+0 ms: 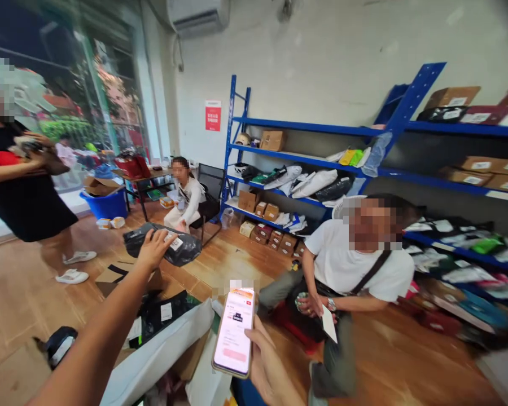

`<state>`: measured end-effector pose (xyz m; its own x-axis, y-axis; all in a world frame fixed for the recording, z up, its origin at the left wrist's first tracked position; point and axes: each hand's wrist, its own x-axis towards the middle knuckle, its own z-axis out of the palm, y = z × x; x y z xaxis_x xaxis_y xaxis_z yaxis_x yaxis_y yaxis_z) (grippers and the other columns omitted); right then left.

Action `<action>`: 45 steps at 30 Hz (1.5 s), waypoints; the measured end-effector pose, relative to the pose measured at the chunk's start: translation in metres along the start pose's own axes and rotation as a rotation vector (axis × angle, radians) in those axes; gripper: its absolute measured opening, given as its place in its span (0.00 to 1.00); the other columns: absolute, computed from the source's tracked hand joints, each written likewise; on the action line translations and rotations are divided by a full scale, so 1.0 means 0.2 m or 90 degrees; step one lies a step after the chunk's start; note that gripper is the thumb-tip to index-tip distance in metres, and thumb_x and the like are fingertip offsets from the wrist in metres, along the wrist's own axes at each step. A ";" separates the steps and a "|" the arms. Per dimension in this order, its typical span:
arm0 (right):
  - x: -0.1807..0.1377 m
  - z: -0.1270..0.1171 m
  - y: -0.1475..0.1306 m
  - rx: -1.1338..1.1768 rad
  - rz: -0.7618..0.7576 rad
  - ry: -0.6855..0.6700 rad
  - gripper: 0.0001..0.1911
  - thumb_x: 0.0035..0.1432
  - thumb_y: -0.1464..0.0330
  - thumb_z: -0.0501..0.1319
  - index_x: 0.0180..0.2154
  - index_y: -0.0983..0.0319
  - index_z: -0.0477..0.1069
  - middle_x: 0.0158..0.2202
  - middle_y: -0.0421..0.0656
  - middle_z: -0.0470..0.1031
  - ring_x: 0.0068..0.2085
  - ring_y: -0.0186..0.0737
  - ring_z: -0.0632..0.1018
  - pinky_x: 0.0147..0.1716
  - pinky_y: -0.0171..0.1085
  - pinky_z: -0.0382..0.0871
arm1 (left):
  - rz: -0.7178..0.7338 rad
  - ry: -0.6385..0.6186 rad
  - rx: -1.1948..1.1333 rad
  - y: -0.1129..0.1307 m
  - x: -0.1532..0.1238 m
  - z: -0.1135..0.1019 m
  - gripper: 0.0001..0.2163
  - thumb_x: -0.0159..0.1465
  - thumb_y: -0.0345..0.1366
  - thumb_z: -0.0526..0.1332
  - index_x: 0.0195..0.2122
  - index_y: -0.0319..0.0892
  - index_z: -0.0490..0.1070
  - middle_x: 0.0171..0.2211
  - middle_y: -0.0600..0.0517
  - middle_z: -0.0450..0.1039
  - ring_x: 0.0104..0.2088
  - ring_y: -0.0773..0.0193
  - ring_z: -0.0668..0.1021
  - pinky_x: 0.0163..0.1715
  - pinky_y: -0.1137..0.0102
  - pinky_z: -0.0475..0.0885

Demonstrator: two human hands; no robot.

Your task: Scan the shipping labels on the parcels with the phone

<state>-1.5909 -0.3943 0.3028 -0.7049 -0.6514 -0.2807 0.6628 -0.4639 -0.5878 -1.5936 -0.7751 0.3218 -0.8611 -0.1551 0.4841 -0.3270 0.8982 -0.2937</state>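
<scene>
My left hand is stretched out ahead and grips a black plastic mail bag with a white label, held up above the floor. My right hand holds a smartphone upright near the bottom centre; its lit screen shows a pink and white page. Below my arms lies a heap of parcels: a white mail bag, black bags and a flat cardboard box.
A person in a white shirt crouches at right holding a paper. Another person sits by a chair, a third stands at left. Blue shelving with parcels lines the wall. A blue tub stands near the window.
</scene>
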 end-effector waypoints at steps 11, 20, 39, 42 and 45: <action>0.28 0.02 0.17 -0.056 -0.083 0.255 0.35 0.31 0.46 0.71 0.37 0.63 0.72 0.33 0.41 0.81 0.35 0.42 0.79 0.36 0.38 0.71 | 0.022 0.017 -0.208 -0.06 0.20 0.13 0.23 0.63 0.25 0.39 0.55 0.32 0.64 0.50 0.44 0.63 0.58 0.46 0.62 0.58 0.44 0.49; 0.38 -0.02 0.22 -0.089 -0.093 0.282 0.31 0.37 0.47 0.69 0.39 0.62 0.72 0.34 0.42 0.81 0.36 0.43 0.80 0.36 0.37 0.71 | -0.201 -0.060 -0.539 0.22 0.29 0.13 0.29 0.63 0.44 0.49 0.62 0.31 0.51 0.67 0.34 0.31 0.65 0.36 0.33 0.59 0.41 0.30; 0.28 0.03 0.17 -0.161 -0.133 0.190 0.28 0.41 0.46 0.66 0.36 0.61 0.74 0.31 0.42 0.80 0.33 0.44 0.79 0.35 0.39 0.71 | -0.558 -0.403 -1.185 0.99 -0.34 -0.31 0.31 0.49 0.63 0.58 0.36 0.37 0.75 0.33 0.44 0.78 0.34 0.52 0.78 0.33 0.64 0.70; 0.24 0.02 0.17 -0.164 -0.139 0.188 0.27 0.40 0.45 0.66 0.34 0.61 0.74 0.30 0.40 0.79 0.33 0.43 0.78 0.35 0.39 0.71 | -0.556 -0.380 -1.178 1.00 -0.34 -0.39 0.29 0.46 0.62 0.61 0.33 0.39 0.75 0.31 0.44 0.78 0.33 0.52 0.77 0.30 0.66 0.69; 0.21 0.00 0.17 -0.170 -0.143 0.178 0.27 0.40 0.44 0.65 0.32 0.60 0.72 0.28 0.38 0.78 0.32 0.43 0.78 0.35 0.39 0.70 | -0.563 -0.350 -1.174 1.03 -0.34 -0.46 0.27 0.45 0.61 0.62 0.30 0.39 0.75 0.28 0.45 0.77 0.32 0.54 0.76 0.29 0.68 0.67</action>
<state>-1.5988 -0.4374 0.2711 -0.8897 -0.3480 -0.2956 0.4224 -0.3811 -0.8224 -1.5665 -0.5422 0.3053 -0.8419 -0.4283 -0.3282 -0.2409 -0.2460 0.9389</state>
